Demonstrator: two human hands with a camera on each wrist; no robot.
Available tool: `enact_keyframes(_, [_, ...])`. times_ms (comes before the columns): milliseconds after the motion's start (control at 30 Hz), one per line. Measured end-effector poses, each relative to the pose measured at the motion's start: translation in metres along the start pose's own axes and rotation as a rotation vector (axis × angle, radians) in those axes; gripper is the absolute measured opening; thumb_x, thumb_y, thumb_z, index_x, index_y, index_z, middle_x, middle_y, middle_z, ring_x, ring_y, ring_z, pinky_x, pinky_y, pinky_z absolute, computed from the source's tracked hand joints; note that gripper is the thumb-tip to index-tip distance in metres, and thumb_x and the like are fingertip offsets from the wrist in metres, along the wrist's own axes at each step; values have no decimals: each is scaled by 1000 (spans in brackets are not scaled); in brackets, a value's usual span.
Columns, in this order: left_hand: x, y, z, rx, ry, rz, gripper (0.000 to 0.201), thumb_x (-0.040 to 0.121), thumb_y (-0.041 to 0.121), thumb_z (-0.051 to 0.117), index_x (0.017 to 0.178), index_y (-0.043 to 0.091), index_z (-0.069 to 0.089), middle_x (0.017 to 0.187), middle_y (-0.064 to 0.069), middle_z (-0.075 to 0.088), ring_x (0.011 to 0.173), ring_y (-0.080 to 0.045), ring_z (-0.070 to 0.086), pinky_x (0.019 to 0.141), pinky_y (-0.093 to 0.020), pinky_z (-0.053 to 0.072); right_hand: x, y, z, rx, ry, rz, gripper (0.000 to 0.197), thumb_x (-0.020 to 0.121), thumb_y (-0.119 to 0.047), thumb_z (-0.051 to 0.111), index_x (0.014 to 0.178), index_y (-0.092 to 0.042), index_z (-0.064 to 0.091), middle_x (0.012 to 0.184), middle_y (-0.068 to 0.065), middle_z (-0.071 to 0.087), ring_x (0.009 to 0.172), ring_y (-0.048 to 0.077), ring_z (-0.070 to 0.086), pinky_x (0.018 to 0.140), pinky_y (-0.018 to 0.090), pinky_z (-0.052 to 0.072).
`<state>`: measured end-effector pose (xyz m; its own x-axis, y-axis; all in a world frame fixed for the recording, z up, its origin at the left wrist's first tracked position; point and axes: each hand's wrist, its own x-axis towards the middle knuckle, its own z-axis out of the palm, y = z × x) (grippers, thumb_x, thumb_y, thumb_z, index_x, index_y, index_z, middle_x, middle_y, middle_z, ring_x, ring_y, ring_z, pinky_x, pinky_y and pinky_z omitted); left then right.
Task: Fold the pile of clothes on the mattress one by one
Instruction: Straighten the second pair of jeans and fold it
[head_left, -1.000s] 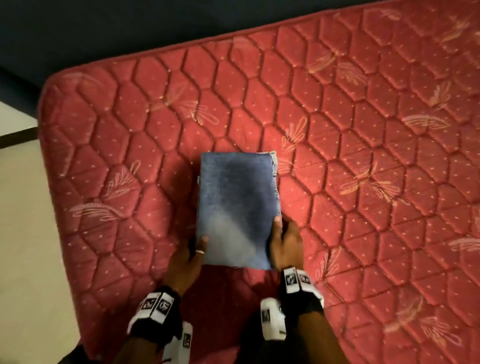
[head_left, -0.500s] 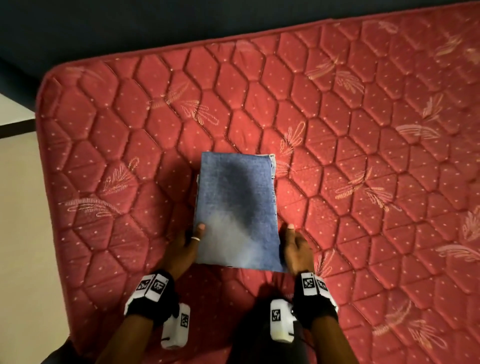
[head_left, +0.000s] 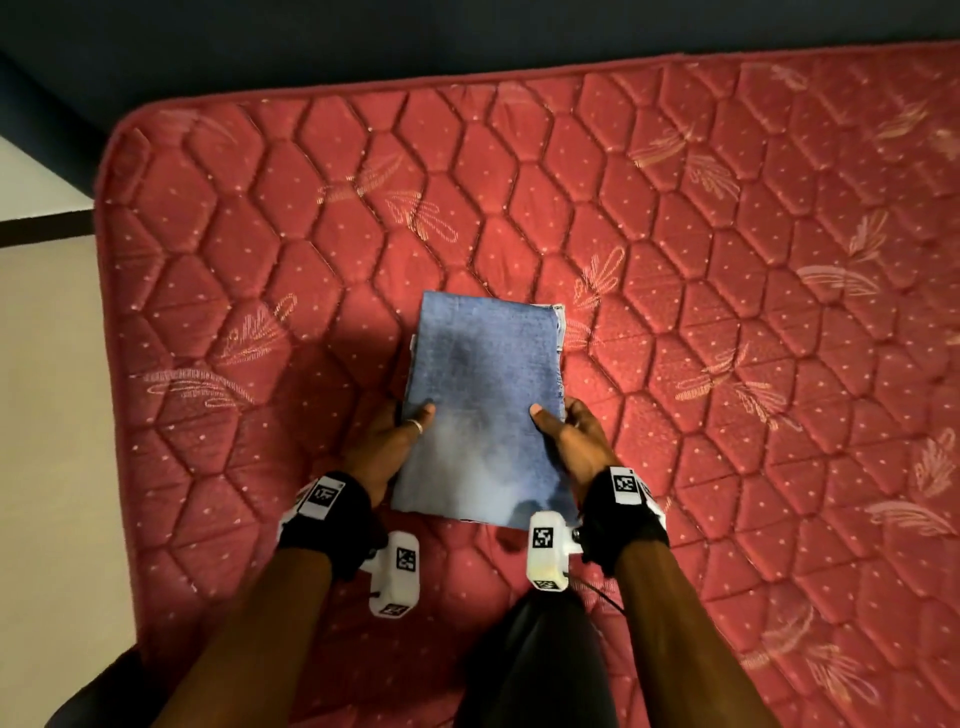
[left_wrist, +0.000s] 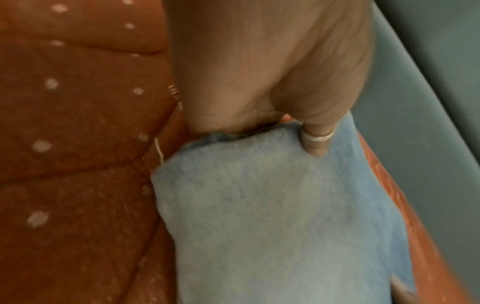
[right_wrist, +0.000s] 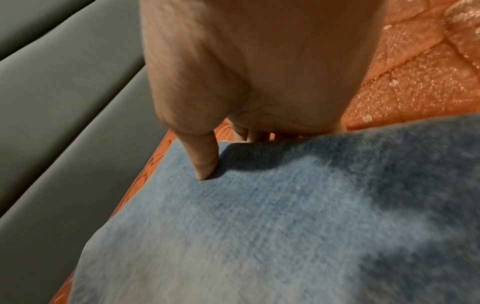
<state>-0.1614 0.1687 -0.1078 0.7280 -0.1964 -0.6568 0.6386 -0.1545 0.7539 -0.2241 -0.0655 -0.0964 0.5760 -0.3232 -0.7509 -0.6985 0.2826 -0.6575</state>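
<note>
I see the red quilted mattress (head_left: 727, 260) carrying one folded blue denim garment (head_left: 483, 395), its long axis running straight away from me. My left hand (head_left: 387, 441) and right hand (head_left: 574, 441) clamp its two long edges near the near end, equally close. On each, the thumb presses on top and the fingers (right_wrist: 255, 134) curl underneath.

My arms are bare. Each wrist wears a black strap (head_left: 324, 525) with a square-coded white tag and a white camera block (head_left: 396, 574); my left thumb carries a silver ring (head_left: 415, 425).
</note>
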Motion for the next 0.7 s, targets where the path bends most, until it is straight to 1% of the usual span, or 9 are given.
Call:
enact_keyframes(67, [-3, -2, -4, -47, 12, 4, 31, 85, 48, 69, 115, 41, 66, 117, 10, 71, 108, -13, 68, 98, -44, 54, -10, -5, 4, -21, 7, -15, 15, 92, -12, 69, 102, -17, 60, 84, 3, 72, 67, 13, 68, 63, 29, 56])
enact_keyframes(133, [-13, -4, -19, -87, 23, 7, 33, 81, 53, 68, 114, 49, 64, 121, 15, 68, 113, -10, 65, 100, -37, 51, -24, -13, 17, -56, -3, -40, 15, 92, -11, 68, 106, -15, 62, 89, 6, 74, 77, 19, 68, 74, 36, 59])
enact_keyframes(200, [-24, -9, -41, -161, 35, -23, 43, 81, 54, 70, 121, 38, 64, 120, 9, 70, 112, -17, 66, 95, -38, 53, -41, -24, 38, -92, -26, -54, 23, 93, -11, 68, 115, -10, 61, 105, 16, 73, 89, 26, 68, 87, 45, 56])
enact_keyframes(267, [-44, -2, -76, -220, 58, -43, 43, 85, 51, 69, 121, 27, 64, 113, 1, 72, 99, -23, 69, 79, -36, 56, -59, -35, 73, -127, -62, -77, 29, 94, -10, 66, 121, -7, 59, 111, 19, 71, 91, 27, 68, 83, 43, 58])
enact_keyframes(333, [-65, 9, -127, -281, 73, -4, 31, 91, 43, 64, 115, 25, 64, 107, -2, 72, 90, -22, 68, 76, -37, 55, -86, -49, 128, -167, -102, -125, 29, 94, -13, 66, 122, -8, 59, 114, 18, 71, 93, 29, 69, 81, 40, 58])
enact_keyframes(400, [-88, 25, -187, -362, 102, 62, 27, 95, 35, 63, 118, 22, 63, 114, -4, 72, 100, -22, 67, 92, -44, 54, -115, -60, 190, -189, -142, -172, 30, 92, -18, 69, 120, -11, 61, 114, 18, 71, 96, 32, 69, 84, 43, 57])
enact_keyframes(500, [-126, 53, -292, -394, 198, 144, 39, 89, 43, 64, 123, 25, 62, 122, 1, 70, 115, -20, 65, 103, -45, 49, -164, -79, 298, -207, -167, -256, 33, 86, -26, 71, 115, -12, 61, 112, 17, 71, 95, 33, 69, 87, 50, 55])
enact_keyframes(600, [-171, 91, -397, -470, 248, 188, 29, 100, 34, 58, 126, 21, 61, 121, -2, 71, 112, -23, 66, 98, -40, 51, -216, -104, 408, -235, -263, -341, 26, 93, -18, 66, 117, -10, 60, 109, 13, 73, 93, 27, 69, 83, 43, 57])
enact_keyframes(700, [-220, 133, -484, -479, 319, 251, 33, 102, 37, 52, 130, 20, 60, 119, -1, 72, 110, -20, 68, 90, -34, 54, -269, -136, 499, -272, -370, -400, 22, 96, -13, 63, 118, -11, 60, 109, 6, 74, 93, 17, 70, 82, 34, 57])
